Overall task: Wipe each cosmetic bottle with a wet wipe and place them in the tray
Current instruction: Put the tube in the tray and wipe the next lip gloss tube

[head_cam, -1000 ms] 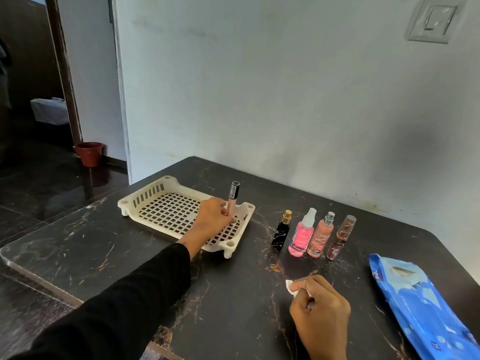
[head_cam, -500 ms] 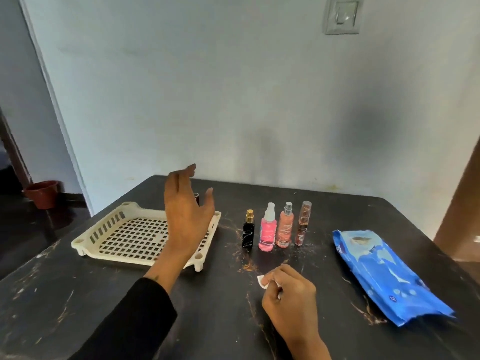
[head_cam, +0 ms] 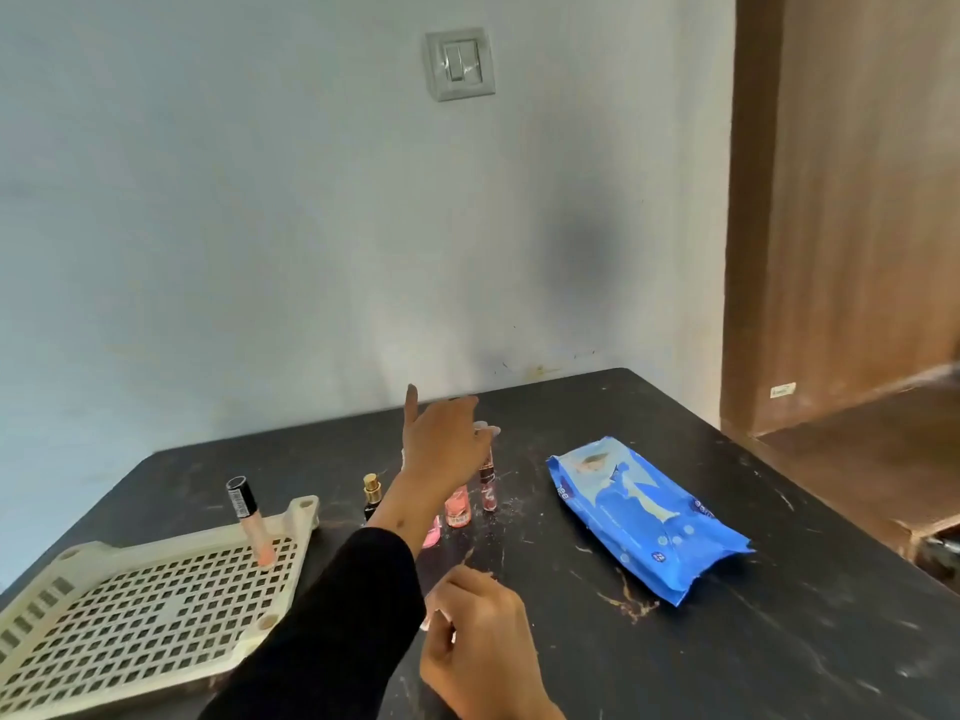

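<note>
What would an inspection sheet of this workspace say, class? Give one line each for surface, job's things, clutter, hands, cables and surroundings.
Surface: dark marbled table, scuffed.
Job's things: cream perforated tray at left with a lip gloss tube standing in it; black bottle, pink bottle, peach bottle and brown bottle in a row on the table; blue wipes pack at right.
Clutter: nothing seen.
Hands: left hand open, reaching over the bottle row; right hand pinching a wet wipe, mostly hidden.
Cables: nothing seen.
Surroundings: pale wall with a switch; wooden door at right.
</note>
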